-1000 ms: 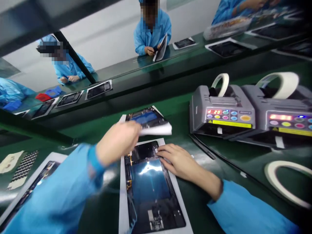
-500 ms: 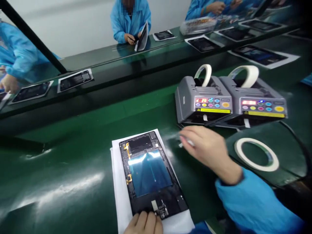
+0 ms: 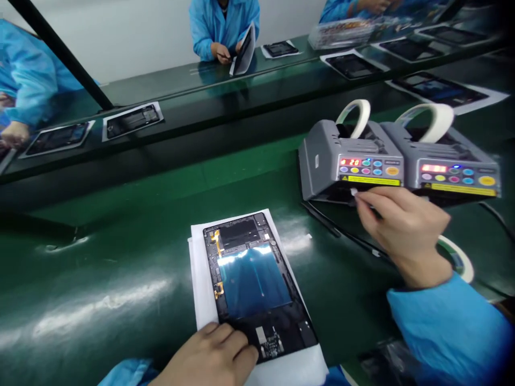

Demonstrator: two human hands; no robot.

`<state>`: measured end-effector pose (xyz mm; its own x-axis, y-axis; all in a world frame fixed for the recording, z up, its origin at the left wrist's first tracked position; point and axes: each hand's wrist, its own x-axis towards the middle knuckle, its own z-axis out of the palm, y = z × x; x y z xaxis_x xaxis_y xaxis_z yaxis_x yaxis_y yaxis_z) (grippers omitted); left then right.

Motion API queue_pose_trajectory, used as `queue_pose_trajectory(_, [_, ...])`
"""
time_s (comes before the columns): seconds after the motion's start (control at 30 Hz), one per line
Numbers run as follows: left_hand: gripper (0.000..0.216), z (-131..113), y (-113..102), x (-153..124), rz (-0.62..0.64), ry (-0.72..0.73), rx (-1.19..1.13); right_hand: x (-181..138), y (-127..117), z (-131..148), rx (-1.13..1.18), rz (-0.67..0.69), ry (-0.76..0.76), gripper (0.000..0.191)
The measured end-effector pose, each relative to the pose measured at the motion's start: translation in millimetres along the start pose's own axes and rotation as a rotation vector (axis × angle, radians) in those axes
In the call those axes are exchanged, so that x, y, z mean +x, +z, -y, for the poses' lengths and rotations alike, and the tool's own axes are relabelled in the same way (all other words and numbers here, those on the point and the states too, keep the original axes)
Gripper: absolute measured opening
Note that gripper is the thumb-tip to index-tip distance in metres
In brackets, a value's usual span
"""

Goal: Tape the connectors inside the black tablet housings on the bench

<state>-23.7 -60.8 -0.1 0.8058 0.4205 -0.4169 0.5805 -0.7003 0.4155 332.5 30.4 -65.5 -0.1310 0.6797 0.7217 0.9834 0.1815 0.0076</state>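
Tape strip [image 3: 354, 192] at mouth of near tape dispenser [image 3: 350, 166], pinched in right hand [image 3: 402, 225] narrow fingertip grip. Left hand [image 3: 209, 356] flat, holding nothing, pressing tablet chassis [image 3: 257, 284] on white sheet [image 3: 197, 279], table [image 3: 120, 268] centre. Pull straight out; keep adhesive off fingers; keep chassis pinned.

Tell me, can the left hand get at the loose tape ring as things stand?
Probably not easily. The left hand rests on the tablet's near edge, while the tape ring lies far right, half hidden behind the right hand, whose arm crosses the way.
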Motion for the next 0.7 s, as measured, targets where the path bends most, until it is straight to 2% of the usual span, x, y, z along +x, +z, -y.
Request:
queue_pose_trajectory(0.07, [0.031, -3.1, -9.3, 6.9, 0.038, -0.025, -0.042, 5.3, -6.9, 10.2, 0.077, -0.008, -0.022, 0.01])
queue_pose_trajectory(0.17, [0.028, -4.6, -25.7, 19.6, 0.039, -0.042, -0.074, 17.1, -9.3, 37.5, 0.281, 0.114, -0.149, 0.01])
queue_pose_trajectory(0.27, [0.021, 3.0, -39.9, 39.8, -0.011, -0.056, -0.032, 25.9, 7.1, 67.9, 0.473, 0.226, -0.317, 0.008])
queue_pose_trajectory(0.37, [0.019, 22.1, -46.1, 69.4, -0.158, -0.133, 0.089, 22.2, 31.4, 86.2, 0.585, 0.339, -0.32, 0.014])
queue_pose_trajectory(0.53, [0.024, 56.9, -43.0, 116.6, -0.403, -0.283, 0.21, 8.9, 50.2, 83.8, 0.74, 0.471, -0.247, 0.021])
queue_pose_trajectory(0.7, [0.02, 70.5, -34.5, 136.5, -0.56, -0.274, 0.227, 13.0, 52.7, 74.6, 0.828, 0.545, -0.222, 0.023])
